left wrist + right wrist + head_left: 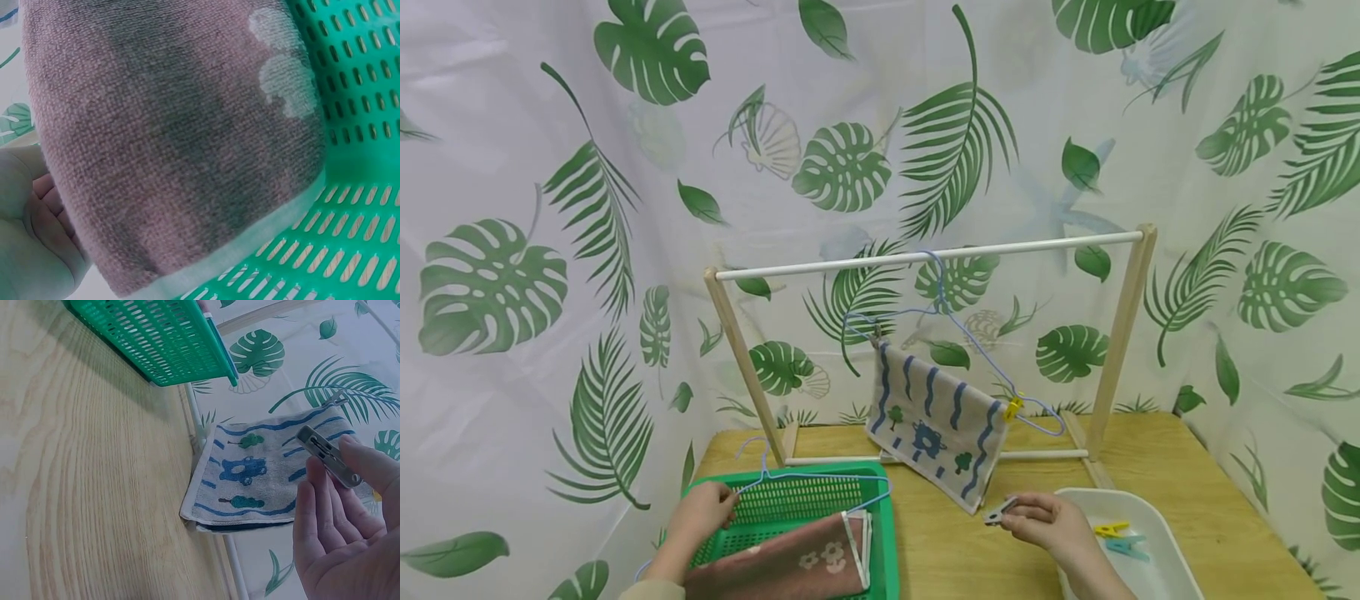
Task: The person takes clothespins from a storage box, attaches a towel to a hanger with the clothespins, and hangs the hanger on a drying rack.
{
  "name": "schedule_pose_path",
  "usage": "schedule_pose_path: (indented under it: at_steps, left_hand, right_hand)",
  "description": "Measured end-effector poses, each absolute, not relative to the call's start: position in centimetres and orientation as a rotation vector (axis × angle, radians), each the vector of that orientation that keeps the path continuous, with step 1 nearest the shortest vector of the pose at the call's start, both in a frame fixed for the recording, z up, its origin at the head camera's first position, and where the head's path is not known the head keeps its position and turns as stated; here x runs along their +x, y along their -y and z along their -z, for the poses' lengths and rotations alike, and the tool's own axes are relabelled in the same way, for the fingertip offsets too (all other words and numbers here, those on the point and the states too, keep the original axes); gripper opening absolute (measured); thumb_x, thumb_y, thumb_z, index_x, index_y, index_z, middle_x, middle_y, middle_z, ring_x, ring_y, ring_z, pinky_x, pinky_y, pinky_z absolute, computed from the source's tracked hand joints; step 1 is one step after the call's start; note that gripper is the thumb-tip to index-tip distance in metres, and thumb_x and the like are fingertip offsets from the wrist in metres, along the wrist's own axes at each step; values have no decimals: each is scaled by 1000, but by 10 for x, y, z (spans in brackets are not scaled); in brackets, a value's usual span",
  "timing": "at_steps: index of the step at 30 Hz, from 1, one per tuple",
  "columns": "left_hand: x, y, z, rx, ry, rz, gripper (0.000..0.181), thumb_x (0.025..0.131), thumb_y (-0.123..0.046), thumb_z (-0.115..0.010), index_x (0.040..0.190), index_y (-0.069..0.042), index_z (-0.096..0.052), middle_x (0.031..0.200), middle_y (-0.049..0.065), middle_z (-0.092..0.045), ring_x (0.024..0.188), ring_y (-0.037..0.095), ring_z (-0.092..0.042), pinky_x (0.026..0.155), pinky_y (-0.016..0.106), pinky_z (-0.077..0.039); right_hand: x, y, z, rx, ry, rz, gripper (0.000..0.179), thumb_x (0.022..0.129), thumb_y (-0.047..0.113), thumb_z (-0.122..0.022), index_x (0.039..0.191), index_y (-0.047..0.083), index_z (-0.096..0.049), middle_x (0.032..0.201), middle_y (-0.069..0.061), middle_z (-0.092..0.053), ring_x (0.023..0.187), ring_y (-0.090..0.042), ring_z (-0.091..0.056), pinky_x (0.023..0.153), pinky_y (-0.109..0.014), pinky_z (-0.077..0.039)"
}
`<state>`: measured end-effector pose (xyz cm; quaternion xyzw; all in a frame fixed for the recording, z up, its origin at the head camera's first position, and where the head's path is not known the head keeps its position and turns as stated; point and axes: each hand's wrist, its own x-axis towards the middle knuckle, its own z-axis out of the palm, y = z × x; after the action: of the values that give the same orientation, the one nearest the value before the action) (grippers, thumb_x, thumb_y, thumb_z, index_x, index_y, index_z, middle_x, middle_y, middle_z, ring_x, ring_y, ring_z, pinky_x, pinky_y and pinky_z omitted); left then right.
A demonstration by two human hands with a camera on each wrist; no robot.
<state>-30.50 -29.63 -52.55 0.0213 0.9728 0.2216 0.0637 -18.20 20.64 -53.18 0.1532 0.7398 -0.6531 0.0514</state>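
My left hand (700, 517) grips one side of a blue wire hanger (850, 477) over the green basket (891, 533). Below it is a folded brownish-pink towel (797, 558) with pale flowers and a white edge; how it joins the hanger is hidden. In the left wrist view, the towel covers part of the hand. Between thumb and fingers, my right hand (1052, 529) pinches a grey clothespin (328, 456), near the hanging towel (936, 425). This grey-and-blue patterned towel is clipped to another blue hanger (973, 340) by a yellow clothespin (1014, 407) and a greyish one (876, 335).
A wooden rack with a white rail (1037, 247) stands at the back of the wooden table (955, 550). At the right, a white tray (1157, 521) holds yellow (1111, 529) and light-blue clothespins (1127, 547). Leaf-patterned sheets surround the table.
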Motion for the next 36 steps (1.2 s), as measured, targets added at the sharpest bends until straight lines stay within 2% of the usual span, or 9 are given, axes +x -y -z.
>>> schedule_pose_path:
  at_steps: [4,9,14,21,36]
  left_hand:
    - [-307,295,524,59,-2913,-715,22,105,-13,-62,93,-1,-77,74,-1,-73,67,16,-72,66,34,-55]
    - [-309,296,528,78,-2883,-836,24,105,-8,-60,90,1,-77,73,1,-74,67,18,-74,67,35,-61]
    - [-306,297,531,102,-2742,-1201,24,105,-1,-57,94,11,-75,75,9,-77,66,18,-76,63,32,-65]
    - [-305,305,525,238,-2562,-1402,28,109,-1,-51,105,20,-69,84,19,-79,71,20,-78,64,27,-65]
    - [-303,313,491,354,-2520,-1434,29,109,-1,-53,113,25,-66,90,22,-79,75,15,-78,68,24,-65]
  right_hand:
    - [-181,-207,533,479,-2266,1953,46,92,12,-84,130,-7,-67,103,-2,-80,93,-13,-76,87,-36,-65]
    - [-180,-208,534,503,-2286,1937,47,91,14,-86,129,-6,-68,103,-2,-80,93,-13,-76,88,-38,-65]
    - [-180,-211,536,527,-2279,1928,45,91,15,-86,128,-4,-69,103,-2,-80,93,-13,-76,88,-39,-65]
    - [-178,-214,537,531,-2258,1925,45,92,16,-85,129,-4,-69,104,-2,-80,94,-15,-76,91,-42,-65]
    - [-176,-216,539,505,-2240,1923,47,94,18,-83,131,-4,-68,105,-2,-80,98,-19,-77,91,-42,-64]
